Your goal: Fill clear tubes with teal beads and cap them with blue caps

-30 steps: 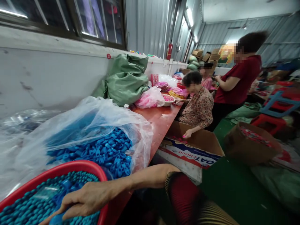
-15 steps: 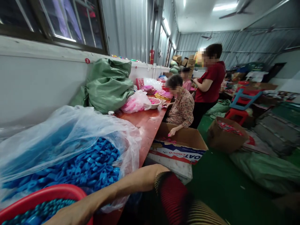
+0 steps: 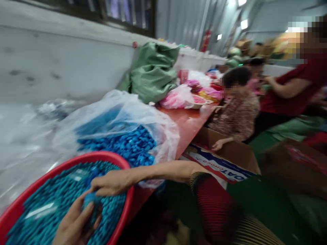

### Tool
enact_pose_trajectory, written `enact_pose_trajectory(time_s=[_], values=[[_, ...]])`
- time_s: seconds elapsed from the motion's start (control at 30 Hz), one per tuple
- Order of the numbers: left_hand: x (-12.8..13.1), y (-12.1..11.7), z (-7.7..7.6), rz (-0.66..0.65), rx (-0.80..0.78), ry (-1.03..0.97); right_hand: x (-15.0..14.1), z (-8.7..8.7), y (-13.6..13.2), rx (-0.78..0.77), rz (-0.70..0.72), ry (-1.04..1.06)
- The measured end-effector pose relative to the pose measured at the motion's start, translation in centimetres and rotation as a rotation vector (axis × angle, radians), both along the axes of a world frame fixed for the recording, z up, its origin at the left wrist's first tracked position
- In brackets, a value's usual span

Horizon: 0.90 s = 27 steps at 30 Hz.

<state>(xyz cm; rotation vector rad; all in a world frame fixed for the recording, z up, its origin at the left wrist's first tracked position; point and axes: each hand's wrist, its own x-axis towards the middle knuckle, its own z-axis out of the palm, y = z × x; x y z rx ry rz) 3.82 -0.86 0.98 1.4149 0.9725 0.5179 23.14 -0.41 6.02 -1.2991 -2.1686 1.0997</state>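
My left hand (image 3: 76, 219) is closed around a rounded blue plastic piece (image 3: 90, 198), its thumb and fingers on either side. Reaching in from the right, my right hand (image 3: 111, 183) has its fingers pinched together at the top of that piece; blur hides what lies between them. Both hands are over a red basin (image 3: 129, 200) filled with small teal bead-like pieces (image 3: 57, 189). A few darker blue pieces (image 3: 93, 173) lie on the beads just beyond my fingers. Shiny, pale patches show on the beads, blurred.
Behind the basin, a clear plastic bag (image 3: 168, 132) holds many blue plastic parts (image 3: 133, 143) on the red tabletop (image 3: 178, 117). A green sack (image 3: 155, 75) leans on the wall. A co-worker (image 3: 240, 105) sits beyond a cardboard box (image 3: 230, 173); another person (image 3: 293, 85) stands at right.
The view has swung left and down, bringing more of the basin into sight. My left hand has come into view with the blue piece, and my right hand now meets it there.
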Motion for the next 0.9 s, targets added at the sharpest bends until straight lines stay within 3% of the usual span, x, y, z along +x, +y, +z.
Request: enact_pose_trajectory(time_s=[0.03, 0.07, 0.13, 0.2, 0.37, 0.6, 0.7, 0.9], values=[[-0.2, -1.1, 0.6, 0.132, -0.12, -0.053, 0.0, 0.0, -0.7, 0.013, -0.014, 0.018], [0.0, -1.8, 1.2, 0.178, -0.192, -0.122, 0.0, 0.0, -1.2, 0.003, -0.008, 0.049], [0.6, -2.2, 1.9, 0.139, -0.278, -0.259, 0.2, -0.1, -1.9, -0.087, 0.063, 0.1], [0.7, -1.7, 1.9, 0.083, -0.333, -0.309, 0.4, -0.4, -1.9, -0.058, 0.138, 0.099], [-0.4, -2.0, 1.2, 0.041, -0.36, -0.384, 0.1, -1.7, -1.7, 0.118, 0.176, -0.082], [-0.9, -2.7, 0.8, 0.05, -0.421, -0.44, -0.5, -1.5, -2.4, 0.057, 0.167, -0.088], [-1.1, -2.6, 0.8, 0.045, -0.43, -0.435, -0.7, -1.4, -2.4, 0.112, 0.209, -0.157], [-0.3, -3.3, 0.6, 0.195, -0.376, -0.421, -0.9, -2.9, -2.6, 0.182, 0.18, -0.093]])
